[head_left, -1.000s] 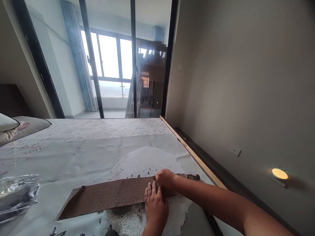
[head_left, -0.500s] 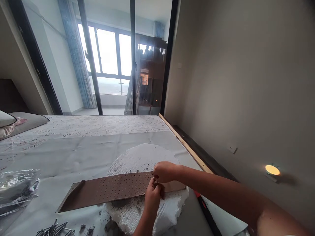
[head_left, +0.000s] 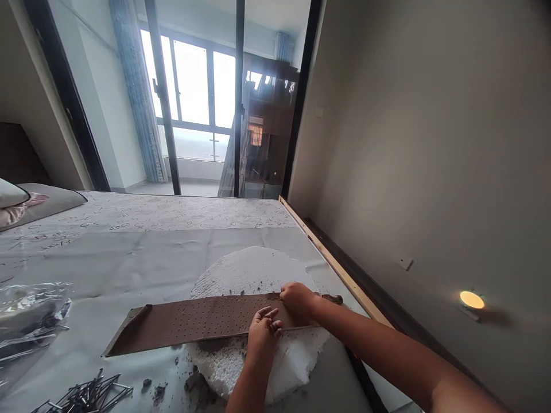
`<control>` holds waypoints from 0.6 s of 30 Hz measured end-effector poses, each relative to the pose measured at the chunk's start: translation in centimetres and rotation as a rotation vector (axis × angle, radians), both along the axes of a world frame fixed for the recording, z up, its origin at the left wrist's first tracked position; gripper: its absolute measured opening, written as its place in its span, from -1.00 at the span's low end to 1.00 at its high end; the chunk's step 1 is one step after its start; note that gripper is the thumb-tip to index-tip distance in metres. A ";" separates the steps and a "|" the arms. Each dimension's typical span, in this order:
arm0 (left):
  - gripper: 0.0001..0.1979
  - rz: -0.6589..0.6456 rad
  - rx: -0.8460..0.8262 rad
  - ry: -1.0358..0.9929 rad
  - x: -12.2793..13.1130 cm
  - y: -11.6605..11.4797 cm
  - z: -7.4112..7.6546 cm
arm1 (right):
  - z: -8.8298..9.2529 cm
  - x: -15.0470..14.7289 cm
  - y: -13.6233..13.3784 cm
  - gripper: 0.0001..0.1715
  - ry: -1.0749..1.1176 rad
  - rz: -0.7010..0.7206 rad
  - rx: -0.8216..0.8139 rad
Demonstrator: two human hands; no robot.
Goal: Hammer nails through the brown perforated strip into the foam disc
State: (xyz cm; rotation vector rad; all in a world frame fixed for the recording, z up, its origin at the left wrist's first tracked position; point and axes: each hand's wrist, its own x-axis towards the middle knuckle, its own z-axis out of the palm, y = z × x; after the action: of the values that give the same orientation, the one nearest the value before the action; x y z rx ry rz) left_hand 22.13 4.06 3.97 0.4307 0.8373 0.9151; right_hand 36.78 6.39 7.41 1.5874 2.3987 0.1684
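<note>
A long brown strip (head_left: 193, 321) with rows of small holes lies across a white foam slab (head_left: 253, 267), its left end folded over. My right hand (head_left: 298, 298) is closed against the strip's far edge; what its fingers hold, if anything, is too small to make out. Just left of it, my left hand (head_left: 264, 330) is over the strip near its front edge, palm partly turned up with fingers loosely spread. Dark nails (head_left: 92, 393) lie in a pile at the lower left.
A clear plastic bag (head_left: 34, 321) sits at the left. Grey crumbs are scattered by the foam. A wooden rail (head_left: 336, 267) runs along the right edge, and a dark-handled tool (head_left: 364, 381) lies at the lower right.
My left hand has moved slightly left, away from my right hand, and its fingers have opened. My right hand has shifted a little right along the strip.
</note>
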 end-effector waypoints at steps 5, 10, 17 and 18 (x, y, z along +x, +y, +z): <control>-0.71 0.017 -0.035 -0.018 0.2 0.1 -0.3 | -0.5 -0.5 0.0 -0.78 -0.032 0.005 0.008; -0.70 0.048 -0.066 -0.001 0.3 0.0 0.1 | -0.6 -0.8 0.3 -0.76 -0.045 0.009 0.011; -0.71 0.069 -0.107 0.013 0.2 -0.2 0.4 | 0.2 -0.6 0.7 -0.78 0.002 -0.016 0.011; -0.72 0.071 -0.106 0.012 0.2 -0.2 0.3 | 0.4 -0.6 0.7 -0.77 0.016 -0.031 0.020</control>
State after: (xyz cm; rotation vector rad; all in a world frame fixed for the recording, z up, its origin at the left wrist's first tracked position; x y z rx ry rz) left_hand 22.37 3.84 4.28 0.3160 0.9124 0.9297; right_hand 36.22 7.05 7.82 1.6396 2.3906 0.1742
